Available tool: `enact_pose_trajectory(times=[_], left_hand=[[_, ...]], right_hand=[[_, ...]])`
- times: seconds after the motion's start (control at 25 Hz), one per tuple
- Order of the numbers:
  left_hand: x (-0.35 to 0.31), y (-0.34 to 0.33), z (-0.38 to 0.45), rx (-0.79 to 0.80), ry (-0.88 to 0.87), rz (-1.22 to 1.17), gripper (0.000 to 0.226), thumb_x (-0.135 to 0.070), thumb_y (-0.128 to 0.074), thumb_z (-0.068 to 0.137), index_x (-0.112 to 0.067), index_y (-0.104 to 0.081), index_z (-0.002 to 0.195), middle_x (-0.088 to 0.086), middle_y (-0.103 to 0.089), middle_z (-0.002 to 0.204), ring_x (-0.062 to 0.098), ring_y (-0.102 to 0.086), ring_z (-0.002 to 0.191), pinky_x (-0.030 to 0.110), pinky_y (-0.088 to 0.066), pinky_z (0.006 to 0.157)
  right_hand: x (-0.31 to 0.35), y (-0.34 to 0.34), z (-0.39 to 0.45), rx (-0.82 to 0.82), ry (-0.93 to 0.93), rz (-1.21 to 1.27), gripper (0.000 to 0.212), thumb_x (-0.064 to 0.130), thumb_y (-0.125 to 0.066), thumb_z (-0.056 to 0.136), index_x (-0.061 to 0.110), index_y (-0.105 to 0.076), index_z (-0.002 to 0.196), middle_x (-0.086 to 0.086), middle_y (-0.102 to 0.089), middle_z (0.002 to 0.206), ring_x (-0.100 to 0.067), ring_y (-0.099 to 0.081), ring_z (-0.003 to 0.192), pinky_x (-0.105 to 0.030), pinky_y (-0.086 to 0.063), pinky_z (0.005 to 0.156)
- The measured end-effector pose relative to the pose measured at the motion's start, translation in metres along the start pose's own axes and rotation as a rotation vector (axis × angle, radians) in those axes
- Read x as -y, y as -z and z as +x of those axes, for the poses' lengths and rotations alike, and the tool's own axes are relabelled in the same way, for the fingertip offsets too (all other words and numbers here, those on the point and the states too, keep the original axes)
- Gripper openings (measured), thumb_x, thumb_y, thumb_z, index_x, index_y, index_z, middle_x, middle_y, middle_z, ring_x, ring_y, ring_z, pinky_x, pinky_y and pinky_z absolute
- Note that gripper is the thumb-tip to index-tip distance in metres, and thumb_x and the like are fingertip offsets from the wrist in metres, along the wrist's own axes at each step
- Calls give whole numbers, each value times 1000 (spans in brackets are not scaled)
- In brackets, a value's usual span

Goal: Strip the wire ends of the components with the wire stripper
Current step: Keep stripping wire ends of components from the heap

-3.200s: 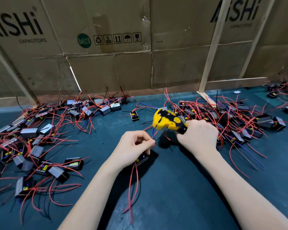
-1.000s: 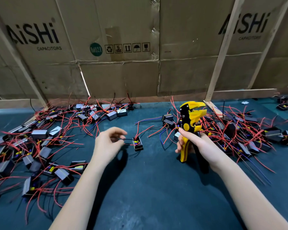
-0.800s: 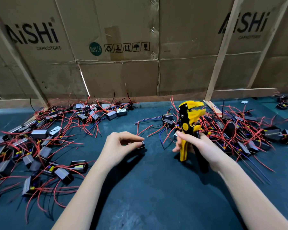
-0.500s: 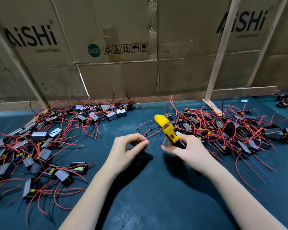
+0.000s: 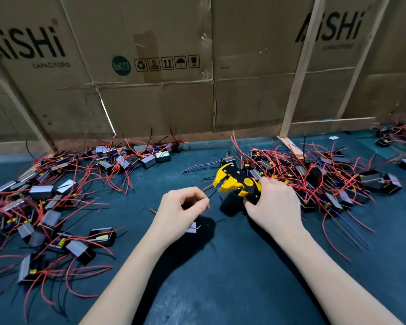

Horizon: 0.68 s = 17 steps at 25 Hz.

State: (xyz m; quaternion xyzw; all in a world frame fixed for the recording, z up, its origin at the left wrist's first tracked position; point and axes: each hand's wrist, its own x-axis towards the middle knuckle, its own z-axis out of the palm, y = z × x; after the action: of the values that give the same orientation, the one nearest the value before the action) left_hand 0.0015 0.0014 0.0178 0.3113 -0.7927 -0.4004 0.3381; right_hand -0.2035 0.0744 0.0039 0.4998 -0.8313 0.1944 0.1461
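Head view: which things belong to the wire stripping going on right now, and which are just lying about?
In the job:
- wire stripper, gripped by the right hand
- black wire, pinched by the left hand
- component under the left hand

Lying about:
- left pile of components
- right pile
- cardboard wall
- wooden strip

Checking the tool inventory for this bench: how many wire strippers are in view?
1. The yellow and black wire stripper is in the right hand, at the near edge of the right-hand pile of components. Another could lie hidden under the tangled wires.
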Motion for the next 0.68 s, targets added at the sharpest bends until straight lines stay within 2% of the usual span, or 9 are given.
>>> enact_pose_trajectory(times=[0.16,0.36,0.52,0.68], left_hand=[[2,-4,1,-30,78,-42,24,-6,-62,88,-14,-64,65,-12,-51,52,3,-42,49,12,-35,51],[6,-8,1,5,97,-31,28,-8,-61,87,-18,-62,61,-11,-54,52,4,-44,51,14,-36,55],[9,-8,3,15,90,-26,27,-9,-62,87,-18,-62,61,-11,-54,54,5,-44,52,15,-36,56],[12,-5,3,42,88,-15,25,-10,-62,88,-18,-63,65,-12,-56,55,4,-46,54,16,-38,58]], right_hand=[[0,-1,-1,-19,28,-11,41,45,-67,77,10,-61,95,-10,-66,94,-33,-61,92,-37,-43,77],[1,-1,-2,-63,62,-14,37,43,-73,71,10,-61,84,-9,-66,83,-34,-62,82,-35,-42,67],[1,0,-1,-27,54,-103,35,54,-64,74,20,-63,85,0,-67,84,-26,-65,84,-30,-33,61],[-1,1,1,58,19,-141,39,63,-58,76,25,-65,84,1,-64,82,-25,-65,83,-27,-34,59]])
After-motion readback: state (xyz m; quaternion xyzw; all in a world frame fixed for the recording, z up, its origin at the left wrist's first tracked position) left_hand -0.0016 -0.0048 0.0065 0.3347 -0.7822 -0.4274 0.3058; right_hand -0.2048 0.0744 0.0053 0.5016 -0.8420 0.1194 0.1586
